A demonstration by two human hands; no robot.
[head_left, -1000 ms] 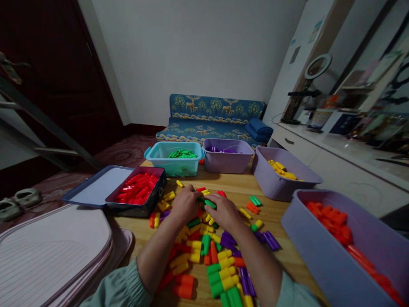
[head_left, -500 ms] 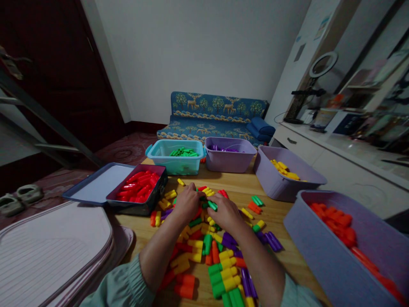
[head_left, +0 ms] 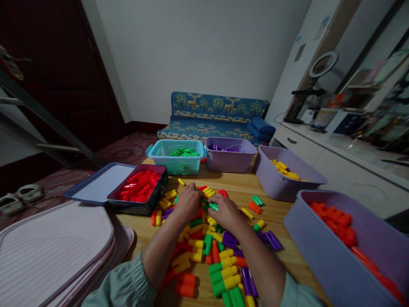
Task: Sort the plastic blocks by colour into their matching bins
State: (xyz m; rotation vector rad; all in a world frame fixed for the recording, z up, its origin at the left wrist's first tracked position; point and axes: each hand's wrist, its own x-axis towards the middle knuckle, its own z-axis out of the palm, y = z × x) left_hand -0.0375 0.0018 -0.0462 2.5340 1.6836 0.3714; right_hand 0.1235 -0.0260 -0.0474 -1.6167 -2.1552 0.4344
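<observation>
Both hands are close together over a pile of bullet-shaped plastic building blocks (head_left: 195, 244) in red, yellow, green, purple and orange. My right hand (head_left: 224, 210) is closed around a green building block (head_left: 213, 206), which shows at its fingertips. Beside it, my left hand (head_left: 189, 202) has its fingers curled down among the blocks; whatever they grip is hidden beneath them. Some blocks are joined, such as the green and yellow group (head_left: 224, 274) near the front. A row of yellow blocks (head_left: 208, 192) lies just beyond my fingertips.
Around the wooden table (head_left: 271, 215) stand a blue bin (head_left: 174, 165) of green blocks, purple bins (head_left: 230, 163) (head_left: 276, 187) of purple and yellow blocks, a larger bin (head_left: 306, 238) of orange ones, and an open case (head_left: 137, 208) of red ones. Pink boards (head_left: 57, 251) lie at left.
My fingertips have drawn slightly apart, and the green block in my right hand has shifted a little. The bins and the pile look the same.
</observation>
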